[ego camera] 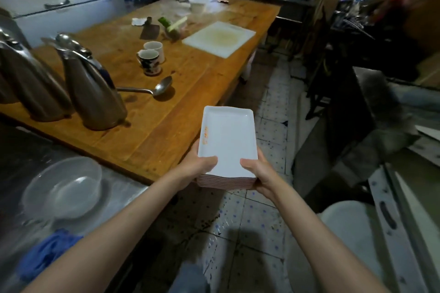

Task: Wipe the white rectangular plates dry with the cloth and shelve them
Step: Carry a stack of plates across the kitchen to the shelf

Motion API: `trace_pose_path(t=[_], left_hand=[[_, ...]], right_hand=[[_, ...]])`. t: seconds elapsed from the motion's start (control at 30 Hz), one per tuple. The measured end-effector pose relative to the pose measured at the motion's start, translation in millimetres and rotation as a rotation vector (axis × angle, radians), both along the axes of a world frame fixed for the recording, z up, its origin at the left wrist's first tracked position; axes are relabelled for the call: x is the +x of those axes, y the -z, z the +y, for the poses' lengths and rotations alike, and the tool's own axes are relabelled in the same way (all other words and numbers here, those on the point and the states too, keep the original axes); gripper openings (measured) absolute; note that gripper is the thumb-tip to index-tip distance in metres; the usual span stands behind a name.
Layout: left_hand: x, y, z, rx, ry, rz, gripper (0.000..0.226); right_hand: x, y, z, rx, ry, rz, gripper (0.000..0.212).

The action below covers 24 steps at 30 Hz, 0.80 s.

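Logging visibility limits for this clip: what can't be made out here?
Head view only:
- Plate stack: count unreadable, edges too fine; left hand and right hand cover its near corners.
- Orange print on top plate: too small.
- Blue cloth: blurred, partly behind the left forearm.
- Shelf: not identifiable.

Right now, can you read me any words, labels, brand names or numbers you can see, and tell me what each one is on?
No text here can be read.
Top plate of the stack of plates: an orange-red marking along its left rim, too blurred to read.
Front mug: a dark pattern on its side, too small to tell whether it holds letters.
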<state>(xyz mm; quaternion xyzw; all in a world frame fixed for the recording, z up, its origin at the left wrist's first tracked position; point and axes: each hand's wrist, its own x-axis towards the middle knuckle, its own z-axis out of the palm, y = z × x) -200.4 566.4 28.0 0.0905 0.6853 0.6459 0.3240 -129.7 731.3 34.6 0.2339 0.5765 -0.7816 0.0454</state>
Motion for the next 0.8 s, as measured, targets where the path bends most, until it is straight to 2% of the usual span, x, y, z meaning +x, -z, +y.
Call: trace_pose_path(t=[0.13,0.3,0.43,0.8], left_hand=[[-41,8,41,-0.055,0.062,0.034,0.091],[-102,12,89,-0.003,0.208,0.067,0.086],[-152,12,127,0.013,0.284,0.065,0.099],[-237,7,247,0.126,0.424,0.065,0.09]], right_hand=[[-27,3,36,0.007,0.055,-0.027,0.063],[-72,3,77,0.011,0.136,-0.019,0.06],[-108,4,111,0.031,0.215,0.005,0.061],[-189,12,223,0.006,0.337,-0.002,0.065]])
